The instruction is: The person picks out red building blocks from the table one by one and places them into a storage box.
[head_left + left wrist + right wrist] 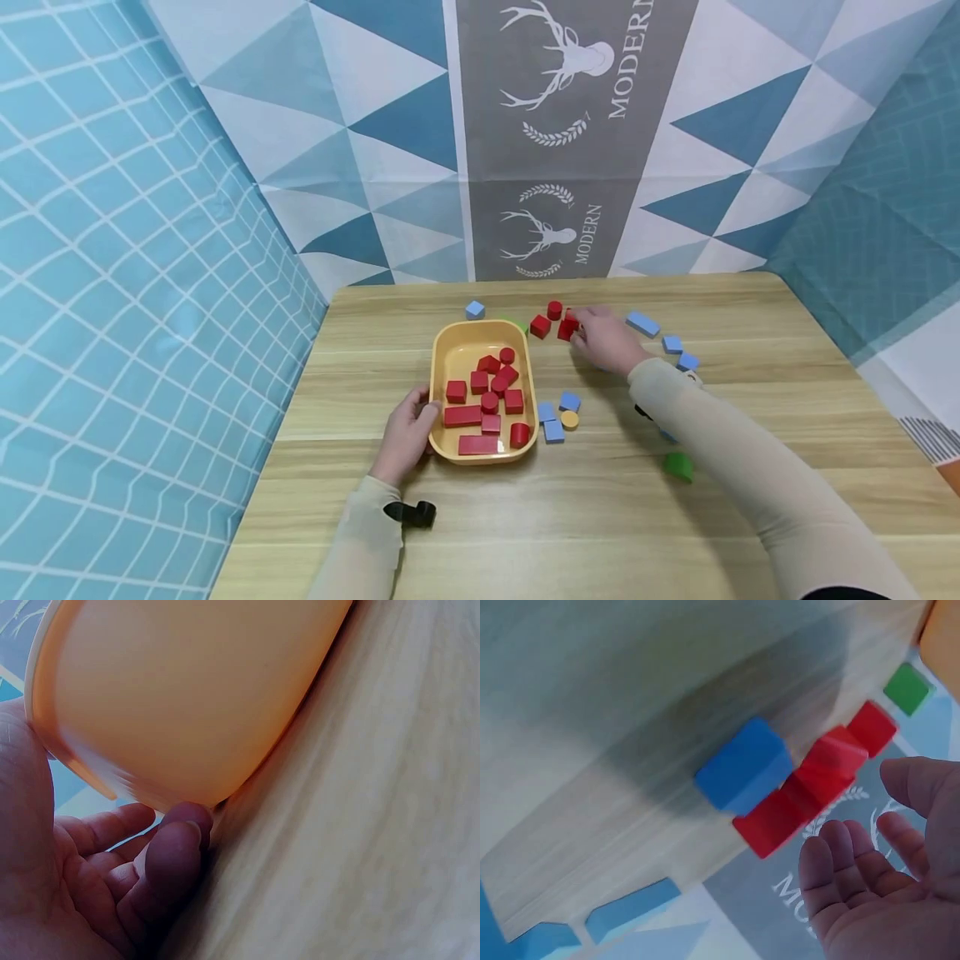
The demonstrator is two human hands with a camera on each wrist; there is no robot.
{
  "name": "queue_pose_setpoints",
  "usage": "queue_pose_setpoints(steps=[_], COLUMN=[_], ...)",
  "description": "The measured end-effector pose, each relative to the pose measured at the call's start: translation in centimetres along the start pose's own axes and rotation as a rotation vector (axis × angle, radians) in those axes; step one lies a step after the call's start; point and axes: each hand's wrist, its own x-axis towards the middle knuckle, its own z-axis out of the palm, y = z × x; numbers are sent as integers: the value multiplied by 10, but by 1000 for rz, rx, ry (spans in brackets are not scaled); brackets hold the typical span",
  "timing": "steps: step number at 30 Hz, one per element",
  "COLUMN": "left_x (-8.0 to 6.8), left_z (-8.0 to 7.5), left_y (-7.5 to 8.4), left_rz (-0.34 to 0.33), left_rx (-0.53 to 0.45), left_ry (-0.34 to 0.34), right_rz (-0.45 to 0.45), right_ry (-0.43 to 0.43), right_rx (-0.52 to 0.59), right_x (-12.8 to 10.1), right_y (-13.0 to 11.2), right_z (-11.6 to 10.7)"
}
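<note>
yellow tray holds perhaps a dozen red blocks.

A staged recording booth, not a lived-in room. A wooden table is boxed in by printed fabric backdrops: behind the table, a grey panel with deer logos and "MODERN" (flanked by blue triangles); left and right of the table, teal grid cloth. Only toy blocks are laid out.
</note>
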Motion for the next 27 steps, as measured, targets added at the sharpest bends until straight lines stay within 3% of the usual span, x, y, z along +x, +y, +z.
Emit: queue_pose_setpoints(steps=[8, 15, 27], left_x=[0, 1, 1], left_z=[2, 0, -1], left_y=[-1, -3, -3], left_rz=[-9, -7, -4], left_rx=[24, 27, 21], left_ry=[-4, 2, 6], right_rz=[-77, -17, 39], right_ry=[2, 2, -31], right_rx=[-122, -71, -114], right_x=[-9, -6, 6], right_y=[-7, -10, -17], right_z=[12, 17, 17])
